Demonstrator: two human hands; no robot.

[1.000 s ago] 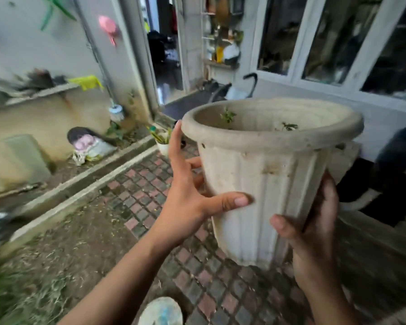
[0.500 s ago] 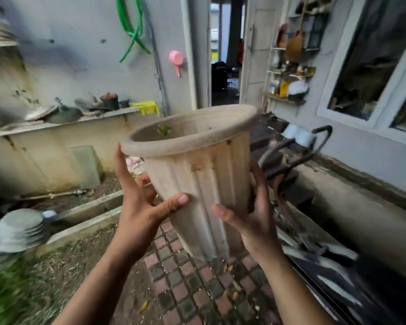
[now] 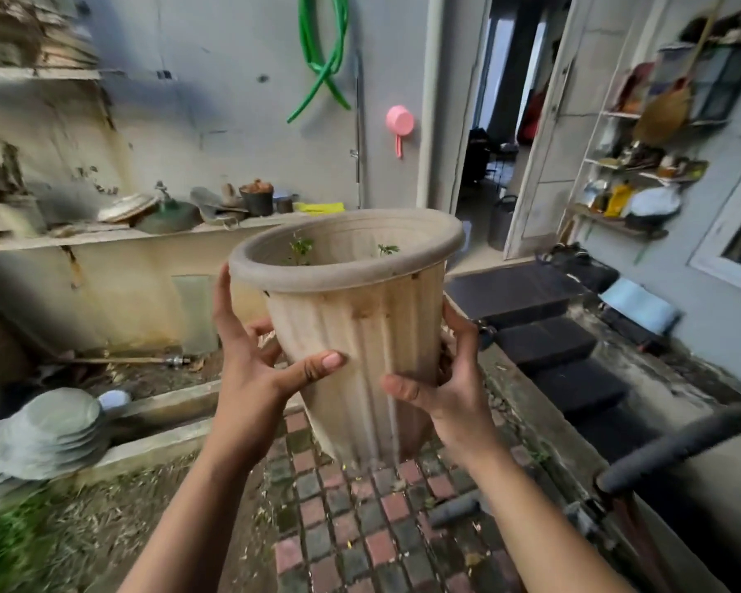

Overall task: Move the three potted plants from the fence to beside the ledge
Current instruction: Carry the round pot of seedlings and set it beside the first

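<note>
A tall, dirty white ribbed plastic pot with a rolled rim is held up in the air in front of me, tilted slightly away. Two tiny green seedlings show inside it. My left hand grips its left side, thumb across the front. My right hand clasps the right side lower down. The long concrete ledge runs along the wall behind the pot, to the left. No other potted plants of the task are visible.
Brick paving lies below. A low concrete kerb borders soil on the left, with stacked grey lids. Dark steps and an open doorway are to the right. A dark handle juts in lower right. Clutter covers the ledge.
I have turned left with the pot: the window wall slid out to the right, and the ledge and doorway came to face me. Both hands kept their grip.
</note>
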